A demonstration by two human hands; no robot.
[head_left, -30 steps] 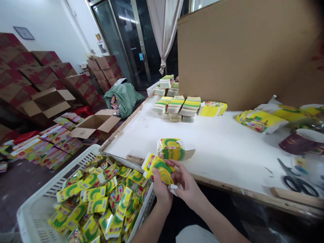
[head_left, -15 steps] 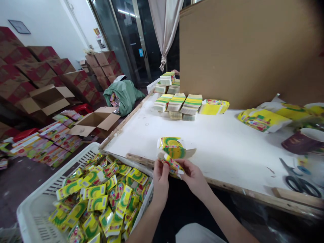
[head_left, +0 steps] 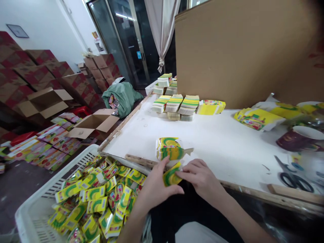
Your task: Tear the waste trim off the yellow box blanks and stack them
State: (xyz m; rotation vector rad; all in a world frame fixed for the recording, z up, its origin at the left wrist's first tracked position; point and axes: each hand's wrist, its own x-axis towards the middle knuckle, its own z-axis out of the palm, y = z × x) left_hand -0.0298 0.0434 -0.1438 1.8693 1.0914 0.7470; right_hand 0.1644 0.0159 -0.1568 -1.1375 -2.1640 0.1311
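Note:
A small yellow and green paper box [head_left: 172,173] is held between both hands at the front edge of the table. My left hand [head_left: 155,185] is curved around its left side, with the index finger above it and the thumb stretched below. At the box's upper right end, with white flaps showing, my right hand [head_left: 204,180] has its fingers bent and closed on it. Just beyond the hands a stack of flat yellow and green cartons [head_left: 169,148] lies on the white table [head_left: 131,135].
Left of my legs stands a white plastic basket [head_left: 27,206] full of yellow boxes. Carton bundles [head_left: 188,104] sit at the back beside a tall cardboard sheet [head_left: 227,50]. Scissors [head_left: 295,179], a dark cup [head_left: 293,140] and a wood strip [head_left: 296,194] lie at right.
The small box has turned and come slightly lower. My left hand has spread and moved around it, while my right hand has shifted right and closed over its end.

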